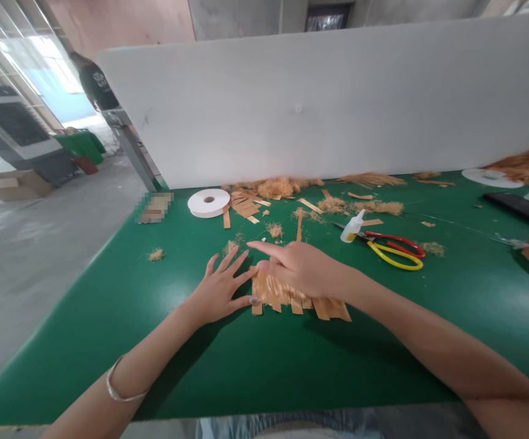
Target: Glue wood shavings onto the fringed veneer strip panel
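A woven-looking piece of tan strips (276, 296) lies on the green table, its loose strip ends pointing toward me. My left hand (225, 285) rests flat with fingers spread at its left edge, index finger and thumb touching that edge. Over the piece's upper part is my right hand (296, 265), its index finger stretched out to the left and its thumb lower, on the upper left corner. The remaining right fingers are hidden. Nothing shows in either hand's grasp. Just beyond the hands are a narrow tan strip (299, 225) and a tuft of fibre (274, 230).
Scissors with red and yellow handles (395, 250) lie at right, beside a small glue bottle (352, 227). A white tape roll (208, 202) sits back left, near loose strips (245, 204) and a fibre heap (283, 186). A white panel (319, 116) stands behind the table.
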Demonstrator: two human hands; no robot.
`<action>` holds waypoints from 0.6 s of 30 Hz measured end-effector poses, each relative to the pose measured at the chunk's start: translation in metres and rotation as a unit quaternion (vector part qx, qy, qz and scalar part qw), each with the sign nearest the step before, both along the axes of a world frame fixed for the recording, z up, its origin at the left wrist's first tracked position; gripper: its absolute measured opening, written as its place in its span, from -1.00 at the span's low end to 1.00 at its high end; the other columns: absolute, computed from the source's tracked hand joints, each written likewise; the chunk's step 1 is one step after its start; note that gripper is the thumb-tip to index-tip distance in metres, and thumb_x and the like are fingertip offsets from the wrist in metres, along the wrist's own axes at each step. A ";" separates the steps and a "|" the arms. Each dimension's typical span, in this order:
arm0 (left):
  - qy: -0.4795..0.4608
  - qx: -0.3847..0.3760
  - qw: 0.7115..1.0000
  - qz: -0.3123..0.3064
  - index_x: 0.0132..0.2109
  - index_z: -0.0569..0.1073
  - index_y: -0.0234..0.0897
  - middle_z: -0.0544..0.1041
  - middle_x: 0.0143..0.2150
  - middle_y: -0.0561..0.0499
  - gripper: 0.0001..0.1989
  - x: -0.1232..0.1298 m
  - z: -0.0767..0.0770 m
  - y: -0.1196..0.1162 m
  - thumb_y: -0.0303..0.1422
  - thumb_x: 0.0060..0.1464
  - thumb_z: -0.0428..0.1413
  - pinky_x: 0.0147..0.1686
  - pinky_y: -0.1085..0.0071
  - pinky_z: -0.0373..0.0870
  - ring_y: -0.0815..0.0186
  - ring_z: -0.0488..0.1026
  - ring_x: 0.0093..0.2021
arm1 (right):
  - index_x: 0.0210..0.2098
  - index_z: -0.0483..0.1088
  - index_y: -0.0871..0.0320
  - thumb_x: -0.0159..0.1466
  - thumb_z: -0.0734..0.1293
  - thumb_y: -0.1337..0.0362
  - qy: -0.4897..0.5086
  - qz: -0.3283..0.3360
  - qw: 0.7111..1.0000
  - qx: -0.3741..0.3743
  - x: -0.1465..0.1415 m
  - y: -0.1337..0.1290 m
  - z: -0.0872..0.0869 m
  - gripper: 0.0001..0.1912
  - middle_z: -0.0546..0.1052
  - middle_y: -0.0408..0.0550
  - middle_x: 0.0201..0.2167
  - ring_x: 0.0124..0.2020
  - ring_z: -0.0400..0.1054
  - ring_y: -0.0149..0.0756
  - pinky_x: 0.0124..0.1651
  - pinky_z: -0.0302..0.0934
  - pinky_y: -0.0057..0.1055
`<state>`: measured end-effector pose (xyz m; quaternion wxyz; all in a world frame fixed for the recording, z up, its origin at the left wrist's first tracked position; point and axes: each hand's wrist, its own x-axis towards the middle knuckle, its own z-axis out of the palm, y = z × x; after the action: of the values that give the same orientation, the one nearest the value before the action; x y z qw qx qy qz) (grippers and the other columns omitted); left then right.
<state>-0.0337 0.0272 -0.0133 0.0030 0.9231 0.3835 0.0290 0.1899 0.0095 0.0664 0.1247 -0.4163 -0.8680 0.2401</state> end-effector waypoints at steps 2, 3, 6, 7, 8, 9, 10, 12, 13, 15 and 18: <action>-0.002 0.002 1.000 0.000 0.29 0.09 0.01 -0.07 0.39 -0.07 -0.35 0.000 0.000 0.000 0.12 0.14 -0.20 0.20 -0.22 -0.25 -0.05 -0.22 0.36 | 0.24 0.14 0.32 0.37 0.02 0.01 -0.165 -0.035 0.974 0.149 -0.005 -0.006 -0.002 -0.38 0.29 -0.15 -0.70 -0.65 0.11 -0.39 -0.51 -0.11 -0.43; -0.004 0.004 1.000 0.000 0.29 0.10 0.01 -0.06 0.39 -0.06 -0.36 0.000 0.000 0.000 0.12 0.13 -0.19 0.20 -0.21 -0.25 -0.05 -0.22 0.36 | 0.16 0.25 0.36 0.37 0.05 0.04 -0.224 -0.046 0.953 0.200 -0.008 -0.008 -0.003 -0.42 0.35 -0.07 -0.67 -0.61 0.18 -0.35 -0.49 -0.10 -0.41; -0.008 0.010 1.000 0.002 0.27 0.14 0.00 -0.04 0.38 -0.05 -0.37 -0.001 -0.001 0.000 0.12 0.13 -0.19 0.21 -0.19 -0.26 -0.05 -0.20 0.36 | -0.25 0.50 0.31 0.38 0.06 0.14 -0.306 -0.054 0.921 0.234 -0.015 -0.009 -0.010 -0.53 0.41 0.05 -0.64 -0.53 0.30 -0.26 -0.44 -0.06 -0.37; -0.008 0.011 1.000 0.002 0.27 0.15 0.00 -0.04 0.38 -0.05 -0.37 -0.001 -0.001 0.000 0.12 0.13 -0.19 0.21 -0.19 -0.26 -0.05 -0.20 0.36 | -0.37 0.50 0.28 0.38 0.07 0.16 -0.316 -0.059 0.919 0.227 -0.015 -0.008 -0.012 -0.53 0.42 0.05 -0.64 -0.53 0.31 -0.25 -0.44 -0.04 -0.36; -0.007 0.012 1.000 0.000 0.27 0.15 -0.01 -0.04 0.38 -0.06 -0.37 -0.001 -0.002 0.000 0.12 0.14 -0.19 0.21 -0.19 -0.26 -0.05 -0.20 0.36 | -0.44 0.49 0.25 0.37 0.09 0.19 -0.323 -0.063 0.918 0.221 -0.015 -0.005 -0.015 -0.54 0.43 0.05 -0.63 -0.51 0.33 -0.23 -0.42 -0.01 -0.36; -0.006 0.013 1.000 -0.001 0.27 0.15 -0.01 -0.04 0.38 -0.06 -0.37 -0.001 -0.002 0.000 0.11 0.14 -0.19 0.21 -0.19 -0.26 -0.06 -0.19 0.36 | -0.47 0.48 0.24 0.36 0.11 0.20 -0.326 -0.066 0.918 0.216 -0.015 -0.003 -0.017 -0.57 0.44 0.05 -0.62 -0.49 0.35 -0.21 -0.41 0.01 -0.34; -0.006 0.013 1.000 -0.002 0.27 0.15 -0.02 -0.03 0.38 -0.06 -0.37 -0.001 -0.002 0.000 0.11 0.14 -0.19 0.21 -0.19 -0.26 -0.06 -0.19 0.36 | -0.47 0.48 0.23 0.35 0.14 0.20 -0.323 -0.063 0.920 0.213 -0.013 -0.001 -0.019 -0.59 0.46 0.06 -0.59 -0.46 0.37 -0.18 -0.39 0.05 -0.33; -0.006 0.011 1.000 -0.001 0.27 0.15 -0.02 -0.03 0.38 -0.07 -0.37 -0.001 -0.002 0.000 0.11 0.14 -0.18 0.20 -0.20 -0.26 -0.06 -0.19 0.36 | -0.43 0.50 0.21 0.33 0.17 0.19 -0.284 -0.025 0.936 0.205 -0.011 0.002 -0.020 -0.64 0.51 0.08 -0.51 -0.35 0.40 -0.15 -0.32 0.11 -0.30; -0.005 0.008 1.000 0.000 0.27 0.14 -0.02 -0.04 0.38 -0.07 -0.37 -0.001 -0.002 0.000 0.10 0.14 -0.18 0.20 -0.20 -0.25 -0.06 -0.19 0.36 | -0.41 0.51 0.20 0.33 0.17 0.18 -0.246 0.012 0.950 0.192 -0.011 0.002 -0.020 -0.65 0.53 0.08 -0.45 -0.29 0.40 -0.15 -0.28 0.13 -0.30; -0.001 0.005 1.000 -0.001 0.28 0.13 -0.01 -0.05 0.38 -0.07 -0.38 -0.001 -0.002 0.001 0.09 0.15 -0.17 0.20 -0.19 -0.25 -0.05 -0.20 0.36 | -0.39 0.51 0.16 0.35 0.14 0.16 -0.151 0.102 0.972 0.146 -0.010 -0.001 -0.015 -0.62 0.55 0.04 -0.34 -0.18 0.39 -0.21 -0.18 0.15 -0.33; 0.001 0.010 1.000 -0.001 0.28 0.12 -0.01 -0.06 0.39 -0.06 -0.43 -0.002 -0.004 0.001 0.02 0.18 -0.14 0.21 -0.17 -0.26 -0.05 -0.20 0.36 | -0.46 0.48 0.13 0.38 0.04 0.10 -0.053 0.183 0.980 0.062 -0.011 -0.012 -0.004 -0.50 0.56 -0.05 -0.29 -0.16 0.39 -0.33 -0.15 0.15 -0.42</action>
<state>-0.0355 0.0281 -0.0173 -0.0061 0.9233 0.3827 0.0321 0.1793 -0.0026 0.0625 0.0582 -0.2539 -0.9482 0.1819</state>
